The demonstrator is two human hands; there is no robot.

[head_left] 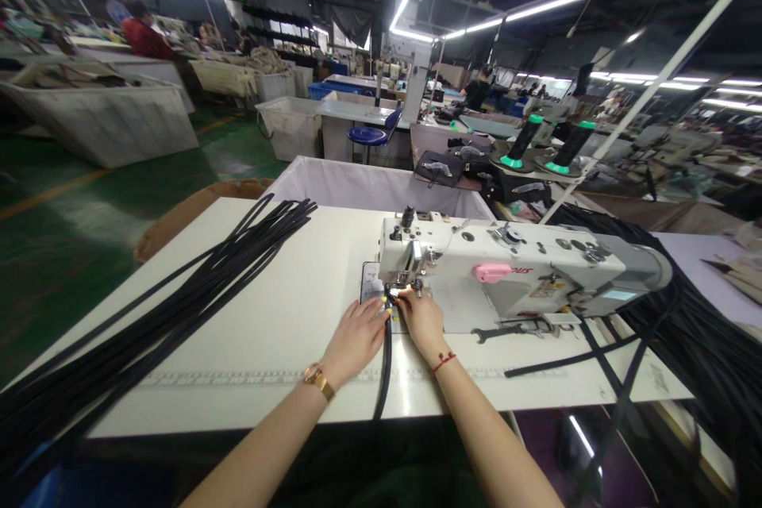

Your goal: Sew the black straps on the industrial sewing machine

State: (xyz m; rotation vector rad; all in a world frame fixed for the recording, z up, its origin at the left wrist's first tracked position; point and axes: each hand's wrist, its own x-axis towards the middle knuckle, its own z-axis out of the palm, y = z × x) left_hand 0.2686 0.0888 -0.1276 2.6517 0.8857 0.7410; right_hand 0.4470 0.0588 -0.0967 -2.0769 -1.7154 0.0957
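Note:
A black strap [386, 365] runs from the needle area of the white sewing machine [456, 278] down over the table's front edge. My left hand [360, 333] lies against its left side near the needle, fingers closed together on it. On the other side, my right hand [421, 321] pinches the strap's end close under the presser foot [400, 287]. The fingertips partly hide the strap there. A lamp lights the spot beside the needle.
A bundle of black straps [196, 302] lies across the table's left side. More straps [702, 325] hang at the right. A wrench [500, 332] rests by the machine base, and a ruler strip [232, 377] runs along the front. Behind stands a lined bin [333, 178].

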